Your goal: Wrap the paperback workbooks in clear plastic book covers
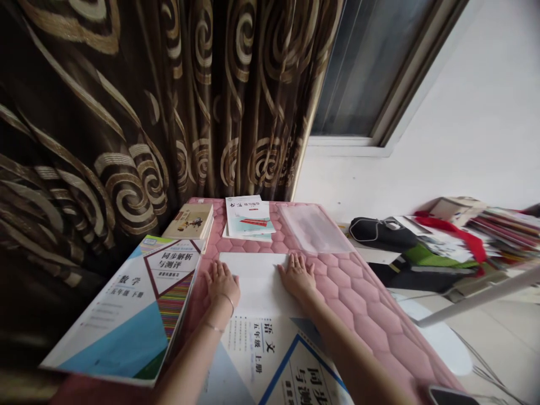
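A blank white sheet [261, 287] lies flat on the pink padded table cover, in front of me. My left hand [223, 284] rests palm down across its left edge, fingers stretched out and a thin bracelet at the wrist. On the right edge, my right hand [297, 275] lies flat with its fingers a little apart. Directly below the sheet is a workbook [270, 360] with Chinese lettering and a blue-lined cover, partly hidden by my forearms. I cannot tell whether sheet and workbook are joined.
To the left lies a stack of workbooks [126, 309], with brownish books [189, 222] behind. Thin booklets [248, 216] and a translucent plastic sleeve [314, 228] lie at the back. A dark device [451, 395] sits at the front right edge. Beyond the table's right side is a cluttered shelf [447, 287].
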`<state>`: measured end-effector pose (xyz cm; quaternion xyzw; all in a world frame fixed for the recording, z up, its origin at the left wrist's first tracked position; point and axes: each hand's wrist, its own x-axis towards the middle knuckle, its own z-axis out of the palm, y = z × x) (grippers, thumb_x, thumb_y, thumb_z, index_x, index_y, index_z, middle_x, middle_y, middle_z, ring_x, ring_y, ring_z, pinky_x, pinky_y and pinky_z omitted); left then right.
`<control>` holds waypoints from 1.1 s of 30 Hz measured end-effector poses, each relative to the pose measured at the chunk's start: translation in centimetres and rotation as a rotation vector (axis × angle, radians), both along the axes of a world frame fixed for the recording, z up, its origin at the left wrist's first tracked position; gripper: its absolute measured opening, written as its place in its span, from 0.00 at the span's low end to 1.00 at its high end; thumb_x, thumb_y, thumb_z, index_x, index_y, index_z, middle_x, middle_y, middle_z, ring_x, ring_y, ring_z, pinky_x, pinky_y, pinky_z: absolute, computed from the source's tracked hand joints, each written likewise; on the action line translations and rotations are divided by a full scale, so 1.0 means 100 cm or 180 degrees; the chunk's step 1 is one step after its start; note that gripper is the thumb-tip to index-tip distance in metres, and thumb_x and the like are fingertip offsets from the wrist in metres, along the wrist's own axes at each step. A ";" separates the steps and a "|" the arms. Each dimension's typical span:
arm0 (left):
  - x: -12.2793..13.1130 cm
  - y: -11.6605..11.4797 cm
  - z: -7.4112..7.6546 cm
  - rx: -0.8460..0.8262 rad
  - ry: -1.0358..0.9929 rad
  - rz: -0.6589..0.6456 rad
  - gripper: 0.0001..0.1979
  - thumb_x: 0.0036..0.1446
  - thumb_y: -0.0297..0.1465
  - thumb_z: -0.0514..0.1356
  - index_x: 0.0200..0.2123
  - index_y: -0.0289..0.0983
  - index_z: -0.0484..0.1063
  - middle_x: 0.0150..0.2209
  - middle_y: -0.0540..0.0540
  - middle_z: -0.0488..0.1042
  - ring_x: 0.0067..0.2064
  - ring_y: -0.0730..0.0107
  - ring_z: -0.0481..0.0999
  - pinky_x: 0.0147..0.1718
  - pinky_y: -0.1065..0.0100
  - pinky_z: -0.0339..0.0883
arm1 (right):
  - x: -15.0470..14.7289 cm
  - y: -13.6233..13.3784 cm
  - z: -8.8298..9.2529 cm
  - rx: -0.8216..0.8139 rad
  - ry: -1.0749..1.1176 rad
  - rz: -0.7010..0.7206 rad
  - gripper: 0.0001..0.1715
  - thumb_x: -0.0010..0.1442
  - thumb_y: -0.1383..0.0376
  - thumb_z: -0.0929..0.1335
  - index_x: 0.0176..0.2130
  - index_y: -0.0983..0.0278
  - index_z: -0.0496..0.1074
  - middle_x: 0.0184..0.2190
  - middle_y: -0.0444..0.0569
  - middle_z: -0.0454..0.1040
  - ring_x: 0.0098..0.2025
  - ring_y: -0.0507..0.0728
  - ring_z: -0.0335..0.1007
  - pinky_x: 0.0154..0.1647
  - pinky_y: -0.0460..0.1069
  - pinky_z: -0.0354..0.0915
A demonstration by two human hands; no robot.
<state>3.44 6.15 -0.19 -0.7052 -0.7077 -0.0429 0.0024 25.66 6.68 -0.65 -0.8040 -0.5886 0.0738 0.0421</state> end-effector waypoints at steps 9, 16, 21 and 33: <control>-0.018 -0.037 -0.017 0.0236 -0.0259 -0.0418 0.26 0.62 0.32 0.51 0.61 0.29 0.64 0.65 0.34 0.59 0.66 0.53 0.57 0.65 0.54 0.49 | -0.106 0.002 0.019 0.0388 0.0463 0.1584 0.21 0.65 0.56 0.61 0.52 0.59 0.72 0.63 0.53 0.62 0.66 0.61 0.51 0.64 0.59 0.50; -0.015 -0.037 -0.023 0.0334 -0.0354 -0.0204 0.26 0.60 0.33 0.54 0.61 0.32 0.65 0.64 0.33 0.61 0.65 0.51 0.59 0.62 0.56 0.55 | -0.159 0.045 0.018 0.0259 0.0599 0.0816 0.31 0.54 0.47 0.69 0.48 0.66 0.72 0.52 0.63 0.69 0.57 0.67 0.60 0.52 0.58 0.58; -0.015 -0.037 -0.028 0.0286 -0.0338 -0.0139 0.27 0.61 0.34 0.53 0.62 0.33 0.63 0.64 0.36 0.61 0.65 0.50 0.59 0.62 0.54 0.55 | -0.162 0.081 0.023 0.0133 0.0572 0.0649 0.37 0.50 0.46 0.72 0.51 0.68 0.72 0.52 0.64 0.70 0.56 0.68 0.62 0.52 0.58 0.57; -0.013 -0.037 -0.034 0.0296 -0.0231 -0.0183 0.28 0.60 0.35 0.52 0.62 0.33 0.63 0.64 0.35 0.61 0.65 0.48 0.59 0.62 0.51 0.55 | -0.169 0.083 0.020 0.0349 0.0495 0.0776 0.27 0.59 0.54 0.66 0.53 0.67 0.70 0.54 0.64 0.69 0.58 0.66 0.60 0.54 0.58 0.55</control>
